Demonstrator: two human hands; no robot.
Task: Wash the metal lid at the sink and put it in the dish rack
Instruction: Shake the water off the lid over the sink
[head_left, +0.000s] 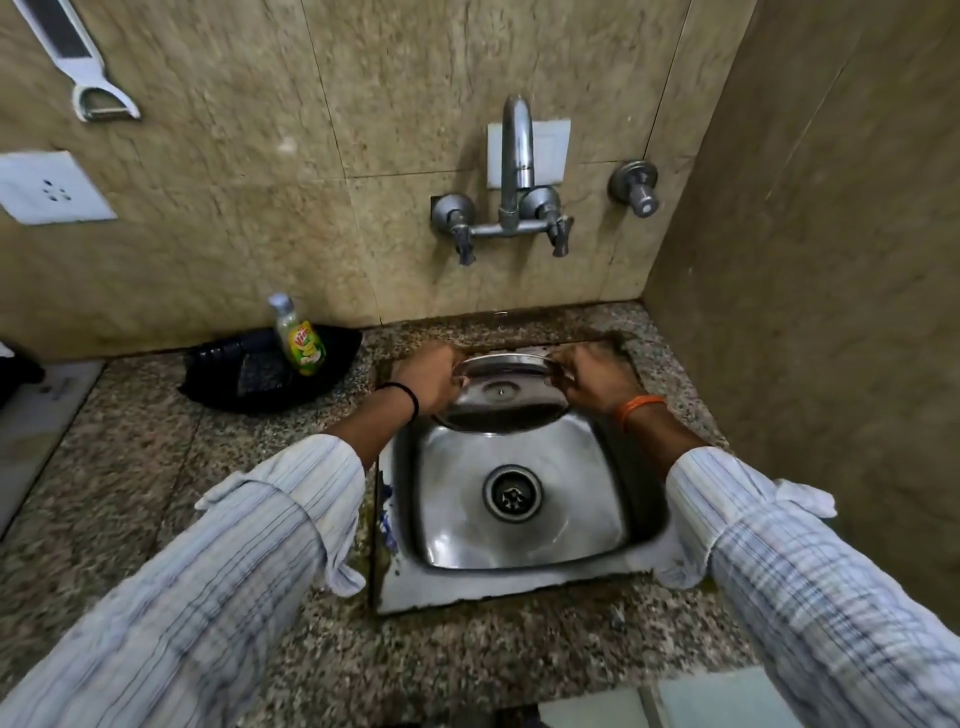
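- The metal lid (506, 387) is held tilted over the far end of the sink (519, 577) — under the tap (516, 150).
- The left hand (428, 376) grips its left rim; the right hand (597, 376) grips the opposite rim (fingers blurred).
- A soap bottle (300, 335) stands in a black tray (218, 371) to the left.

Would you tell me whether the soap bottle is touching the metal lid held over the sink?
Apart. The head view shows bare granite counter between the soap bottle, which stands in the black tray, and the metal lid.
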